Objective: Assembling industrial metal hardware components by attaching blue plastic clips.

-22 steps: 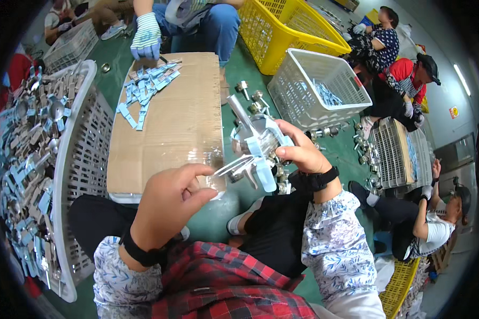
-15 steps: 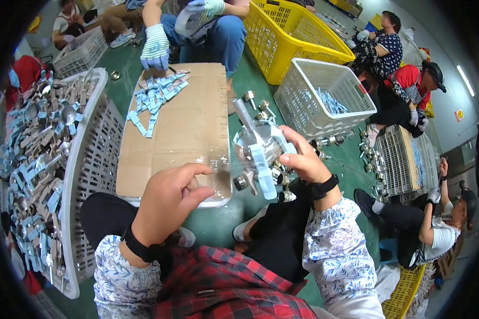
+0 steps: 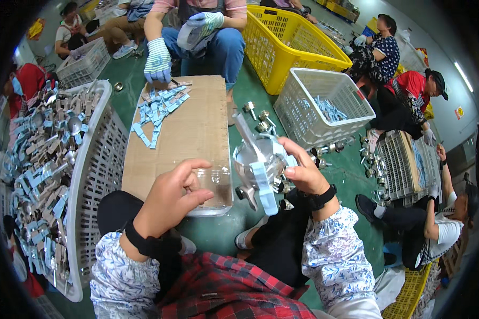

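My right hand [image 3: 306, 173] grips a small bundle of shiny metal spoons [image 3: 246, 154] with light-blue clip pieces [image 3: 264, 191], held above the floor beside the board. Thumb and fingers press on its right side; how many pieces it has cannot be made out. My left hand [image 3: 170, 194] is at the near end of the cardboard-topped stand [image 3: 191, 122], thumb and forefinger apart with nothing between them. By its fingertips is a clear plastic box [image 3: 221, 189]. Blue and tan clips [image 3: 162, 109] lie in a loose pile at the board's far end.
At the left stands a white crate [image 3: 93, 175] heaped with spoons and clips. A grey-white crate [image 3: 324, 114] with blue pieces and a yellow crate [image 3: 271, 58] stand ahead. Metal knobbed parts [image 3: 263, 117] lie on the floor. A co-worker's gloved hand [image 3: 158, 61] rests by the pile.
The view has tilted slightly, so the board and crates sit lower in the picture. My left hand's thumb and forefinger remain apart; my right hand keeps its hold on the spoons.
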`<act>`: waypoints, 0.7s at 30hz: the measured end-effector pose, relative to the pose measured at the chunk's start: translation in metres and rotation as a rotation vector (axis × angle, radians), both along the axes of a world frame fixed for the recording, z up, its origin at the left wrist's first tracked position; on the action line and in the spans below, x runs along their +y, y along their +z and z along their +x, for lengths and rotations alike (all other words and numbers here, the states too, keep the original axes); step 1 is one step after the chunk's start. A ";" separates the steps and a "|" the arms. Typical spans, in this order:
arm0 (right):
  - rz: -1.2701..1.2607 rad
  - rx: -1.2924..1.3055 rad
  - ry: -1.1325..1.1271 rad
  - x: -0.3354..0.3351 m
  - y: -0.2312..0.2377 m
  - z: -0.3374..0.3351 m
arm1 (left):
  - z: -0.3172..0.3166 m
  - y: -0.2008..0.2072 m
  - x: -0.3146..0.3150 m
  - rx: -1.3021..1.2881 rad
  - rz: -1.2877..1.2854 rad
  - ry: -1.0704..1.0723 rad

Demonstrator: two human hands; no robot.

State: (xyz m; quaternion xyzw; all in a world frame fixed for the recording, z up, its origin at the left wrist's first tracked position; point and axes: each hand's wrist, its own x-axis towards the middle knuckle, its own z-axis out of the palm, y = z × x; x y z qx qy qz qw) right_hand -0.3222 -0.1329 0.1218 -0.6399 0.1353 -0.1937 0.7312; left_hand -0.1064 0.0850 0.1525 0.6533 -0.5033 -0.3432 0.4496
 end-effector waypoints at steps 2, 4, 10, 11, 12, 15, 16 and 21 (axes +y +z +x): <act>0.043 0.011 0.070 0.006 0.005 0.001 | 0.004 -0.006 -0.011 0.028 -0.030 -0.052; 0.101 0.012 0.127 0.011 0.004 -0.001 | 0.006 -0.005 -0.023 0.054 -0.057 -0.109; 0.580 -0.049 0.266 0.022 -0.008 -0.002 | 0.003 0.003 -0.050 0.592 0.097 -0.372; 0.564 0.052 0.297 0.016 -0.019 -0.008 | -0.004 0.003 -0.052 0.633 0.117 -0.461; 0.553 0.064 0.295 0.015 -0.020 -0.010 | -0.007 0.002 -0.051 0.672 0.137 -0.542; 0.304 0.174 0.288 0.001 -0.006 -0.004 | -0.007 -0.005 -0.044 0.664 0.100 -0.425; 0.080 0.083 0.192 0.003 0.006 0.005 | -0.005 -0.011 -0.043 0.575 0.080 -0.376; -0.261 -0.009 0.045 0.007 0.013 0.008 | 0.003 -0.028 -0.053 0.679 -0.010 -0.175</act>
